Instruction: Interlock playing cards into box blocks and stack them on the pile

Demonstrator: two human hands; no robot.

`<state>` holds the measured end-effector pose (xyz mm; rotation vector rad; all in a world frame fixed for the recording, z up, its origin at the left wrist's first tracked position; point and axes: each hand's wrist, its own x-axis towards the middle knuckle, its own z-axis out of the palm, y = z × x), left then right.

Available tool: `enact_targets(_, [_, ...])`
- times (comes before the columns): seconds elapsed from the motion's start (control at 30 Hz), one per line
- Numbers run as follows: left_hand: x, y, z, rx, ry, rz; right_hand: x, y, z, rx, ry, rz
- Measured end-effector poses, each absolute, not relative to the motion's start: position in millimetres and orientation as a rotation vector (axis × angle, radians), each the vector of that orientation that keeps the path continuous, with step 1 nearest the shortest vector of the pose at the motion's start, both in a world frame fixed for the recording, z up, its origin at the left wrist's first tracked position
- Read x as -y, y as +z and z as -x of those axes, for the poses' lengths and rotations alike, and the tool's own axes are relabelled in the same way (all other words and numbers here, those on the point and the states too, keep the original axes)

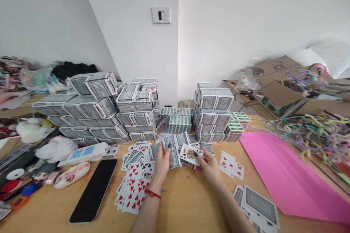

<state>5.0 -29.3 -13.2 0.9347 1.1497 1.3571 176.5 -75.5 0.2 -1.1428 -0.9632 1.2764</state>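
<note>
My left hand [163,160] is closed on a playing card [174,156] with a grey patterned back, its thumb lying on top; whether more cards are under it I cannot tell. Between the thumb and fingers of my right hand [207,165] is a face-up king card [188,153] with black marks. Behind both hands lie more face-down cards [181,139]. Left of my left wrist, which wears a red cord, spreads a loose pile of mostly face-up cards [133,185]. To the right of my right hand are a few red heart cards [228,164].
Tall stacks of card blocks stand at left [90,107], centre left [135,103] and centre right [214,107]. Green-and-white boxes [179,123] sit between them. A phone [94,189], power strip [87,153], pink sheet [284,174], face-down cards [259,202] and pipe cleaners [308,131] surround the work area.
</note>
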Motion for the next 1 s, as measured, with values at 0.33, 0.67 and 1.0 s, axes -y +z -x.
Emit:
enact_targets(0.33, [29.4,-15.3,-2.7,-1.199,1.363,-0.943,76.7,-2.8,-175.2,1.033,1.228,1.168])
enact_targets(0.67, [29.4,-12.8,-4.0,-1.182,1.397,-0.979,77.8,-10.7,-175.0,1.114,1.220,1.180])
enact_targets(1.0, [28.2,-14.0,-3.4,-1.197,1.397,-0.980,78.2,-10.9,-175.7,1.191,1.204,1.254])
